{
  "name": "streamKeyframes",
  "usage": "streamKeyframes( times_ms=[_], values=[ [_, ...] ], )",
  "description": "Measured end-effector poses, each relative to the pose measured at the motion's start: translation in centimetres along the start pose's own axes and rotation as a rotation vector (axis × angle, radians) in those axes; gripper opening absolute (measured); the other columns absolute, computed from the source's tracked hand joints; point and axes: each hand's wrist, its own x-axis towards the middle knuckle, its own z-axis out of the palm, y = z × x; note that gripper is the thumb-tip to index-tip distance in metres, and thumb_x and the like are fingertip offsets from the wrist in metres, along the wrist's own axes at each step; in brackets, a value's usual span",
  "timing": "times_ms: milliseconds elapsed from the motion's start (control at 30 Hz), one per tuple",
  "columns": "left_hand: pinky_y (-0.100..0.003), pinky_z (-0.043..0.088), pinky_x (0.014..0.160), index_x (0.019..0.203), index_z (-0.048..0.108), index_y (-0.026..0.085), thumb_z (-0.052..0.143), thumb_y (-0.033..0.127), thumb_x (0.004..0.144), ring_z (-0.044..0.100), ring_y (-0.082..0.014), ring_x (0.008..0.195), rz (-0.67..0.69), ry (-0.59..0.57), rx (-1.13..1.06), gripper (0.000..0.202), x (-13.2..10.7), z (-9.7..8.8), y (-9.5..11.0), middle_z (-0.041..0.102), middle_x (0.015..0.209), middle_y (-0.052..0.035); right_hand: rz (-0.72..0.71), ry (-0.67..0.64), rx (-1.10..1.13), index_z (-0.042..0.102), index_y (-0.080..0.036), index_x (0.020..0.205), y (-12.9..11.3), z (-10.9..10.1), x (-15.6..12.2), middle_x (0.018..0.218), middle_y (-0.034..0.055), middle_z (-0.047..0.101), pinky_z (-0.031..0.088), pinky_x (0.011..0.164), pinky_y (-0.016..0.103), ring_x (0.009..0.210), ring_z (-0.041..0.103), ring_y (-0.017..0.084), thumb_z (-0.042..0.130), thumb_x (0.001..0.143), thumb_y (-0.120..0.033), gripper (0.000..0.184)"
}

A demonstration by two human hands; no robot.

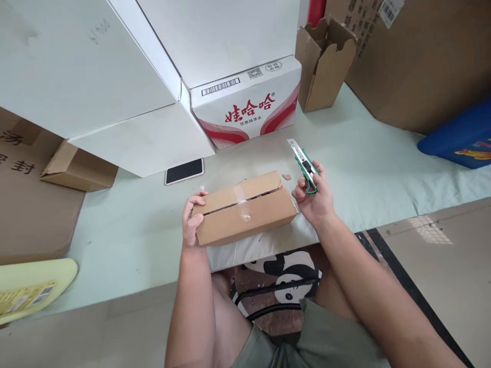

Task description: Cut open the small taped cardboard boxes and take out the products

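My left hand [192, 220] grips the left end of a taped cardboard box [264, 208], thumb on top; right hand [316, 197] closed round a green utility knife [306, 166], silver end pointing up and away, off the box. Box rests near the front edge of a pale green tablecloth [376, 168], seam [218, 208] up, clear packing tape [242, 204] across its middle. My judgement: brace from that end, thumb off the seam, any cut shallow and drawn away from the left hand. Surface: cardboard scrap [286, 177] just beyond the box, smartphone [184, 171] lying beside white cartons [226, 36]. Room: Wahaha water carton [249, 110] behind, open brown carton [326, 71] beside it, tiled floor [452, 255] below.
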Motion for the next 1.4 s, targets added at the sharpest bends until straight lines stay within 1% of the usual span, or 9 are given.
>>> streamKeyframes(
  times_ms=[133, 267, 433, 667, 800, 933, 1133, 1233, 1400],
  values=[
    [-0.035, 0.052, 0.093, 0.079, 0.062, 0.022, 0.085, 0.048, 0.054, 0.06, -0.0252, 0.107, -0.003, -0.01, -0.015, 0.043, -0.1, 0.3, 0.1, 0.063, 0.113, -0.0083, 0.032, -0.04, -0.051, 0.054, -0.039, 0.134, -1.4, -0.6, -0.4, 0.094, -0.0018, 0.07, 0.048, 0.065, 0.028, 0.062, 0.054, 0.012, 0.044, 0.092, -0.058, 0.048],
    [-0.035, 0.053, 0.091, 0.08, 0.062, 0.022, 0.085, 0.049, 0.054, 0.06, -0.0251, 0.106, 0.003, -0.014, -0.009, 0.044, -0.1, 0.1, 0.0, 0.063, 0.113, -0.008, -0.019, -0.046, -0.289, 0.039, -0.038, 0.159, -2.5, -0.4, -1.1, 0.145, 0.0104, 0.065, 0.055, 0.083, 0.039, 0.109, 0.07, 0.023, 0.007, 0.098, -0.06, 0.072],
    [-0.036, 0.054, 0.09, 0.079, 0.062, 0.023, 0.083, 0.049, 0.055, 0.061, -0.0256, 0.105, 0.017, -0.008, 0.007, 0.041, -0.1, 0.0, 0.0, 0.063, 0.112, -0.0082, -0.028, -0.064, -0.535, 0.029, -0.038, 0.165, -2.5, -0.2, -1.0, 0.148, 0.0114, 0.063, 0.056, 0.091, 0.044, 0.132, 0.065, 0.024, 0.009, 0.098, -0.046, 0.071],
    [-0.036, 0.053, 0.093, 0.082, 0.061, 0.022, 0.085, 0.051, 0.056, 0.061, -0.0257, 0.107, -0.012, -0.02, -0.017, 0.045, -0.3, 0.1, -0.1, 0.062, 0.115, -0.0086, -0.051, 0.077, -0.252, 0.06, -0.038, 0.131, -0.9, -1.2, 0.6, 0.101, -0.0001, 0.071, 0.053, 0.081, 0.033, 0.093, 0.069, 0.018, 0.056, 0.09, -0.059, 0.046],
    [-0.036, 0.052, 0.091, 0.083, 0.062, 0.022, 0.086, 0.054, 0.056, 0.06, -0.0256, 0.106, -0.018, -0.044, -0.024, 0.048, -0.3, -0.1, -0.4, 0.061, 0.115, -0.0083, -0.089, 0.126, -0.108, 0.063, -0.037, 0.116, -1.3, -1.6, 1.3, 0.07, -0.0077, 0.049, 0.045, 0.068, 0.027, 0.062, 0.052, 0.012, 0.056, 0.088, -0.074, 0.047],
    [-0.038, 0.051, 0.09, 0.083, 0.061, 0.022, 0.086, 0.059, 0.058, 0.059, -0.0274, 0.106, -0.012, -0.058, 0.003, 0.05, -0.4, 0.0, -0.4, 0.061, 0.116, -0.009, -0.159, 0.034, -0.065, 0.062, -0.042, 0.117, -2.9, -0.9, 0.7, 0.071, -0.005, 0.042, 0.045, 0.066, 0.028, 0.067, 0.053, 0.015, 0.048, 0.093, -0.07, 0.04],
    [-0.039, 0.05, 0.091, 0.084, 0.061, 0.023, 0.087, 0.062, 0.058, 0.058, -0.0271, 0.104, -0.016, -0.107, -0.015, 0.054, -0.8, 0.6, -0.5, 0.06, 0.118, -0.009, -0.351, 0.067, -0.072, 0.071, -0.051, 0.11, -6.8, 2.2, -3.6, 0.102, 0.0004, 0.062, 0.052, 0.066, 0.034, 0.087, 0.067, 0.019, 0.054, 0.092, -0.067, 0.029],
    [-0.042, 0.048, 0.096, 0.085, 0.06, 0.023, 0.087, 0.066, 0.058, 0.058, -0.0295, 0.108, -0.001, -0.129, 0.013, 0.057, -0.9, 0.8, -0.7, 0.06, 0.119, -0.0092, -0.397, -0.062, -0.184, 0.076, -0.059, 0.096, -8.8, 4.2, -6.6, 0.121, -0.0077, 0.069, 0.053, 0.066, 0.036, 0.084, 0.067, 0.016, 0.057, 0.097, -0.063, 0.019],
    [-0.041, 0.046, 0.097, 0.084, 0.057, 0.023, 0.086, 0.069, 0.061, 0.057, -0.0306, 0.111, 0.024, -0.185, 0.035, 0.059, -1.1, 1.2, -0.8, 0.059, 0.116, -0.0093, -0.426, -0.102, -0.189, 0.078, -0.047, 0.091, -8.9, 5.9, -8.2, 0.088, -0.0087, 0.074, 0.042, 0.047, 0.031, 0.048, 0.046, 0.008, 0.063, 0.097, -0.056, 0.018]
  ],
)
